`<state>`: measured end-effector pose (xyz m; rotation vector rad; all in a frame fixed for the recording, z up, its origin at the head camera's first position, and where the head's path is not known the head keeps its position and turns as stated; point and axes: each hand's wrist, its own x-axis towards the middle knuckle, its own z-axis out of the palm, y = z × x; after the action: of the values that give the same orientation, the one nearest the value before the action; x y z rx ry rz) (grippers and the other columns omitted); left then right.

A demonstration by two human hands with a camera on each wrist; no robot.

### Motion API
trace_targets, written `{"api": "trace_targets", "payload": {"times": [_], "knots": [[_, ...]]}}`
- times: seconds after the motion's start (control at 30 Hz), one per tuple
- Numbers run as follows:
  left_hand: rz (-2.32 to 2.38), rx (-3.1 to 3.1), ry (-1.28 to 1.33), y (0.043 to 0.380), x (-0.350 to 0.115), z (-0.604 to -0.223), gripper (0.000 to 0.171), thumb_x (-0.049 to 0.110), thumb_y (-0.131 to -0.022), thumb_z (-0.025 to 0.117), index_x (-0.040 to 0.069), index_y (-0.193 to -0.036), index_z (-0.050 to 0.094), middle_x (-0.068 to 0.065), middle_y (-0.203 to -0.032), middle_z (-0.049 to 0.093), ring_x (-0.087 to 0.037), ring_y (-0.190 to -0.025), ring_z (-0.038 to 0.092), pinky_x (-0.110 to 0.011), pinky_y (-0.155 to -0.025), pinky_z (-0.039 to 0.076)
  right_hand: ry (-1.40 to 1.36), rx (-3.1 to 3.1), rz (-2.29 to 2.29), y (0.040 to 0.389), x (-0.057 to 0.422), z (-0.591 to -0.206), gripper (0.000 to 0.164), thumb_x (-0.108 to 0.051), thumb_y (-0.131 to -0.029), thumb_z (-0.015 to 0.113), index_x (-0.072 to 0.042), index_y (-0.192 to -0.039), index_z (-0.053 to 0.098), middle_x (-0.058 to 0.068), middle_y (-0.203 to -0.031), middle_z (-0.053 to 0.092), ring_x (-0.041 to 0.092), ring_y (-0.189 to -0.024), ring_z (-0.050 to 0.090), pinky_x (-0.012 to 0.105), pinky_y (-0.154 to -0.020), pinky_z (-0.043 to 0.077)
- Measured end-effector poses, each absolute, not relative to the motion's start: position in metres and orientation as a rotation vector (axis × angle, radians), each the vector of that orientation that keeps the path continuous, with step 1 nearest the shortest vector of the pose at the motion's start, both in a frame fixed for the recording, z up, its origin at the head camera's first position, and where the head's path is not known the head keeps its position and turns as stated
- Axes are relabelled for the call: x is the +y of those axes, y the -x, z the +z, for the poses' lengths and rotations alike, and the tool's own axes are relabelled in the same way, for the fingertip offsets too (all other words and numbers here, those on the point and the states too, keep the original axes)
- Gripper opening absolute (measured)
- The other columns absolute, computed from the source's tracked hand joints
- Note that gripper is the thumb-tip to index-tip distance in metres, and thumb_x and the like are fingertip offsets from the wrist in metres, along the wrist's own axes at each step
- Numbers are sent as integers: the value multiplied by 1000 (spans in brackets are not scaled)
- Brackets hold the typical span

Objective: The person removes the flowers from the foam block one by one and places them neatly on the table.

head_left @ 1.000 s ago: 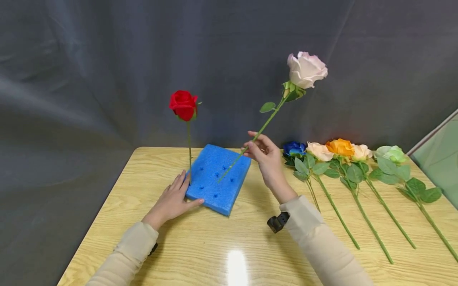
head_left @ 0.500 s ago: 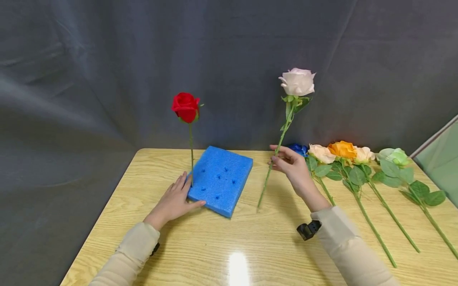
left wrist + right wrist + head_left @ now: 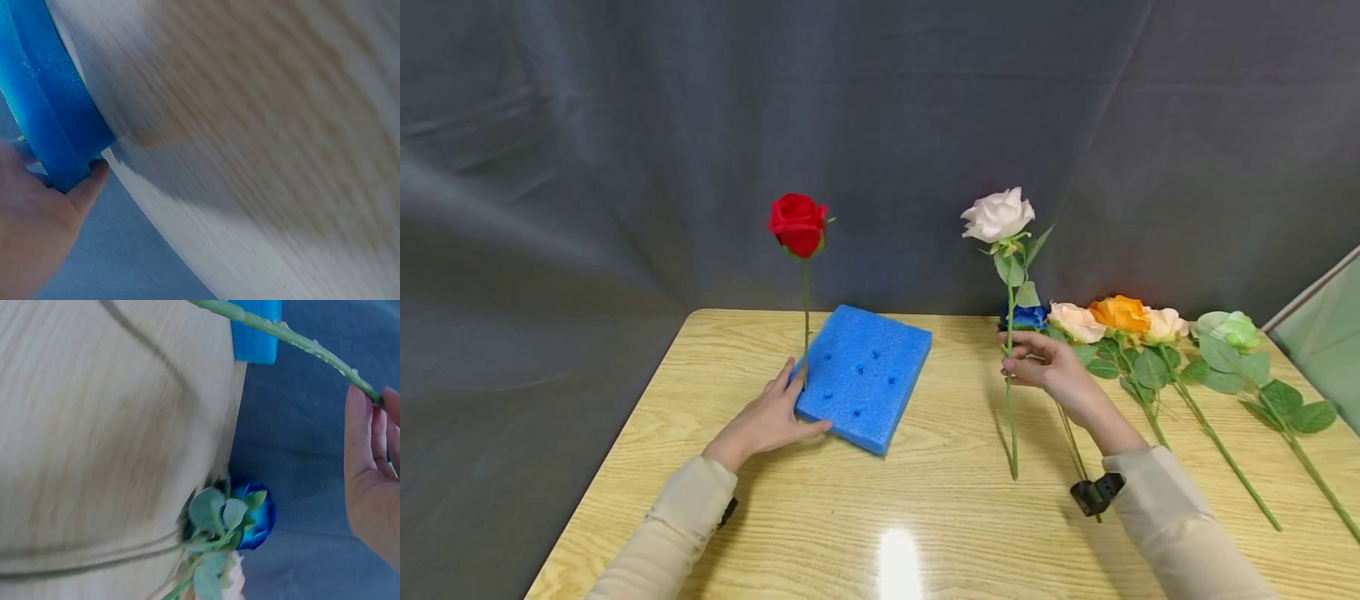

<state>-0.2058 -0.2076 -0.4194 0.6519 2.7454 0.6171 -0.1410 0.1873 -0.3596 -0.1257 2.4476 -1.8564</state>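
My left hand (image 3: 765,427) holds the near left corner of a blue foam block (image 3: 880,342), its thumb along the front edge. The left wrist view shows the same foam block (image 3: 53,94) between thumb and fingers. Beside those fingers a red artificial rose (image 3: 798,225) stands upright at the block's left edge; its stem foot is partly hidden. My right hand (image 3: 1060,372) pinches the stem of a pale pink artificial rose (image 3: 997,217), held nearly upright to the right of the block. In the right wrist view, thumb and fingertips grip its green stem (image 3: 306,345).
Several small holes dot the foam's top. On the right lie a blue rose (image 3: 1027,317), a peach rose (image 3: 1077,322), an orange rose (image 3: 1122,313), another peach rose (image 3: 1165,325) and a pale green rose (image 3: 1236,331). A dark curtain (image 3: 880,150) hangs behind the wooden table (image 3: 820,517).
My right hand has carried the pale pink rose rightward, away from above the foam block, and its tilted stem is now nearly vertical. The left hand has stayed at the block.
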Motion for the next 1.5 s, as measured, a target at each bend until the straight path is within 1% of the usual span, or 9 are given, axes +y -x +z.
{"api": "trace_targets", "payload": {"times": [0.23,0.4,0.5,0.7,0.93,1.13,1.3,1.4,1.5], "knots": [[614,2777,-665,207,-206,-419,101,56,-83,64,2,-153,16,-23,-160,9,-49,-143,20,-62,-107,35,89,2421,-1747,133,202,-367,37,-11,-96,57,-2,-131,50,-10,-90,58,2,-85,65,24,-80,57],[632,2797,-679,206,-206,-421,98,51,-85,64,1,-153,15,-25,-158,11,-50,-141,22,-61,-108,34,39,2413,-1675,131,208,-372,49,-11,-96,57,11,-137,40,-6,-92,57,1,-85,65,31,-82,58],[633,2806,-674,205,-205,-421,97,51,-85,64,1,-152,15,-25,-159,10,-51,-141,22,-61,-108,33,-15,2384,-1643,131,210,-375,54,-10,-95,57,14,-139,34,-4,-94,55,1,-86,64,33,-82,58],[645,2817,-677,204,-206,-424,93,50,-88,62,0,-152,16,-24,-159,8,-50,-141,22,-61,-109,32,-47,2321,-1621,131,212,-385,52,-8,-95,55,13,-138,35,-3,-91,56,6,-83,64,29,-77,58],[660,2823,-688,201,-207,-425,88,47,-90,61,-1,-151,18,-23,-160,7,-48,-141,23,-60,-112,29,-89,2308,-1594,132,208,-397,49,-7,-95,55,15,-135,37,-3,-88,57,4,-75,62,25,-69,58],[662,2838,-708,199,-208,-424,85,42,-92,61,-4,-150,20,-23,-160,8,-48,-141,24,-58,-114,26,-158,2302,-1538,132,203,-402,51,-10,-94,57,14,-135,36,2,-94,58,5,-77,60,25,-69,57],[651,2865,-751,198,-207,-424,82,38,-92,62,-7,-148,23,-25,-159,11,-47,-140,28,-57,-111,31,-189,2282,-1516,132,201,-404,52,-9,-96,54,15,-136,32,6,-100,57,5,-79,58,25,-70,57],[634,2893,-785,197,-207,-424,80,36,-92,63,-9,-146,26,-25,-158,14,-48,-137,32,-56,-109,36,-204,2289,-1494,134,201,-408,50,-9,-96,53,15,-135,33,8,-101,59,5,-79,59,24,-70,57],[621,2916,-812,197,-207,-425,78,34,-91,64,-10,-145,29,-25,-157,17,-47,-136,35,-55,-108,37,-205,2304,-1466,135,200,-410,50,-10,-96,53,15,-134,35,7,-99,61,5,-76,60,24,-68,57]]}}
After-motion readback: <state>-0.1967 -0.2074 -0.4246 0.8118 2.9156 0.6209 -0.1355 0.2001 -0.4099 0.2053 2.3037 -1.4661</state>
